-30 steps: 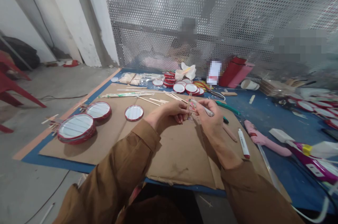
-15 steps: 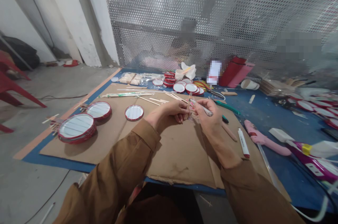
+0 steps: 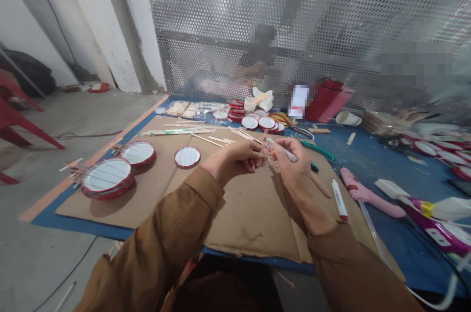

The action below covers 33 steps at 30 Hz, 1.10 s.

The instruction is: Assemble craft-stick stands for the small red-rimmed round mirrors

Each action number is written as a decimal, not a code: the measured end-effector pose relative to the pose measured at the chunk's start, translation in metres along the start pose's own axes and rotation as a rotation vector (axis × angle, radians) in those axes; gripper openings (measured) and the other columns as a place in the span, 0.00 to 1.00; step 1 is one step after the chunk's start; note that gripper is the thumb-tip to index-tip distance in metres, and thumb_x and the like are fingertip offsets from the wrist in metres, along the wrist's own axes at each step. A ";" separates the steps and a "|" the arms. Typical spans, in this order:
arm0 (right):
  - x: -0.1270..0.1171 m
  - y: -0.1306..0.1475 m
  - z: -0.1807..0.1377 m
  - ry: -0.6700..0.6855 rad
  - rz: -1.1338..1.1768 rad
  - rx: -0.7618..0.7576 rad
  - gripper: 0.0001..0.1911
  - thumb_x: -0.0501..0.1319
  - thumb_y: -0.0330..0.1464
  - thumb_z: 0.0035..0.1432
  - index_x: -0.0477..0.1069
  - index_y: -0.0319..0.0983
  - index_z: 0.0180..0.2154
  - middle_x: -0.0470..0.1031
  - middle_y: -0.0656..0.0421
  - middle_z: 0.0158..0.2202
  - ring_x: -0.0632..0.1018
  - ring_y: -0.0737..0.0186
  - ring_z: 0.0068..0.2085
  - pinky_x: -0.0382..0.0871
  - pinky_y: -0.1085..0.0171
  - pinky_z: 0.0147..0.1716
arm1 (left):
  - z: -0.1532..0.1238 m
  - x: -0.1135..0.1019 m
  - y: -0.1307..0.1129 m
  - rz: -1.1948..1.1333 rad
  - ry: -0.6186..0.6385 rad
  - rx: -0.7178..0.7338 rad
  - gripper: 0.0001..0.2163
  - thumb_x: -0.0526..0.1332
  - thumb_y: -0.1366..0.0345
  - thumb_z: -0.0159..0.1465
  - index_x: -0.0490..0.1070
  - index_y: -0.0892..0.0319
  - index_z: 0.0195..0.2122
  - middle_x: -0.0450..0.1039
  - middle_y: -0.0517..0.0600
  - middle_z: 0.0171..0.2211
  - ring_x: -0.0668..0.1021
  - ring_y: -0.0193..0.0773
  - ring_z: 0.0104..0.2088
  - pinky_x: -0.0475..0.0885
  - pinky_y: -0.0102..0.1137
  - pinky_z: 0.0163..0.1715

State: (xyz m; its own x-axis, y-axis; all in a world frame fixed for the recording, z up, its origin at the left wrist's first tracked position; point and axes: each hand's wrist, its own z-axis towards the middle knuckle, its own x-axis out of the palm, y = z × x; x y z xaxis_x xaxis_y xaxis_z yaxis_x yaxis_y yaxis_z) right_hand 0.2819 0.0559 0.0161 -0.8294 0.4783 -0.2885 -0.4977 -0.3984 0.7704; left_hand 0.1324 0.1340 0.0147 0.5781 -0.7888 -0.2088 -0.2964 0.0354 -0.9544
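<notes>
My left hand point(image 3: 247, 156) is closed in a pinch on a small wooden craft stick point(image 3: 265, 136), which stands nearly upright. My right hand point(image 3: 296, 162) grips a pale marker pen point(image 3: 290, 154), its tip pointing at the stick; whether it touches cannot be seen. Below and between the hands lie thin rubber bands point(image 3: 271, 161) on the cardboard sheet point(image 3: 250, 223). To the right of my right hand rests a white marker with a red end point(image 3: 339, 199). A red-rimmed jar lid point(image 3: 187, 157) lies flat to the left.
More lids with sticks at their edges point(image 3: 106, 178) stand at the left. Loose wooden strips point(image 3: 208, 140) and stacked lids point(image 3: 250, 122) are farther back. Right of the cardboard lie a pink tool point(image 3: 371, 197) and a purple tool point(image 3: 430, 223). A red bottle point(image 3: 324, 101) stands near the mesh wall.
My right hand and the marker pen have shifted very slightly. My left hand and the craft stick look almost the same as before.
</notes>
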 end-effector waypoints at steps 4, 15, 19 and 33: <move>0.001 0.000 0.000 0.002 -0.005 -0.019 0.10 0.62 0.41 0.59 0.72 0.41 0.35 0.77 0.58 0.33 0.77 0.58 0.35 0.71 0.59 0.40 | 0.000 0.000 -0.001 0.013 0.006 -0.009 0.06 0.58 0.71 0.69 0.68 0.63 0.33 0.72 0.45 0.22 0.77 0.28 0.19 0.72 0.21 0.22; -0.001 0.003 0.000 -0.034 -0.013 0.012 0.10 0.62 0.41 0.58 0.71 0.41 0.34 0.77 0.58 0.33 0.76 0.59 0.34 0.71 0.59 0.38 | -0.003 0.002 -0.004 0.034 -0.003 -0.010 0.07 0.55 0.72 0.69 0.67 0.62 0.33 0.72 0.44 0.22 0.76 0.29 0.19 0.72 0.23 0.22; -0.001 0.000 0.000 -0.010 0.011 0.019 0.10 0.62 0.42 0.59 0.72 0.41 0.36 0.76 0.58 0.33 0.76 0.59 0.33 0.71 0.60 0.36 | -0.002 0.001 -0.002 0.045 -0.001 -0.007 0.08 0.54 0.73 0.69 0.68 0.63 0.33 0.72 0.45 0.22 0.77 0.28 0.19 0.72 0.22 0.23; 0.000 0.002 0.000 0.015 -0.021 -0.001 0.10 0.61 0.41 0.58 0.72 0.41 0.35 0.78 0.58 0.32 0.76 0.60 0.32 0.71 0.61 0.34 | -0.001 0.001 -0.001 0.030 -0.004 -0.011 0.07 0.55 0.72 0.70 0.68 0.62 0.33 0.72 0.45 0.21 0.77 0.29 0.19 0.73 0.22 0.23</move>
State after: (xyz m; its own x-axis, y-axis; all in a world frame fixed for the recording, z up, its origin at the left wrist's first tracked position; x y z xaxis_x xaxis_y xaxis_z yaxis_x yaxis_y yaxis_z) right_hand 0.2808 0.0543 0.0178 -0.8226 0.4750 -0.3126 -0.5150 -0.3893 0.7636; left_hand 0.1326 0.1330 0.0158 0.5721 -0.7849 -0.2379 -0.3215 0.0523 -0.9455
